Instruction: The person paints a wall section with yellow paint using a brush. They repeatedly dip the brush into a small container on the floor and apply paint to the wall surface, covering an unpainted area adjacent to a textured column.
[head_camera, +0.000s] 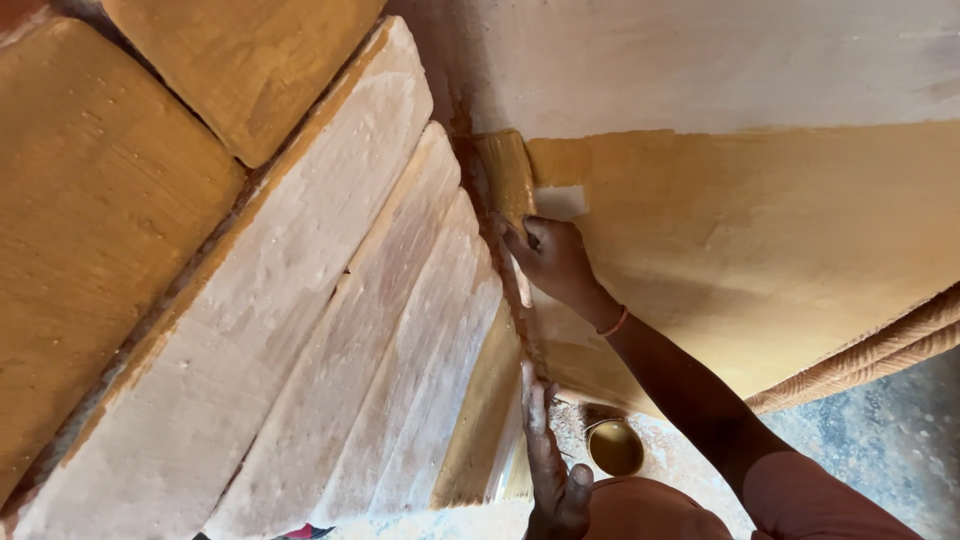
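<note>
Against the wall, the right hand closes its grip on a paint-loaded brush while the left hand rests flat, empty, beside the tin; excess paint could drip.

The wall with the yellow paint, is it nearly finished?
About halfway. The yellow-painted part of the wall is done. The right hand holds a brush at its top edge by the corner. The bare strip of wall above is unpainted, as are the pale slabs. The left hand rests near a paint tin.
</note>
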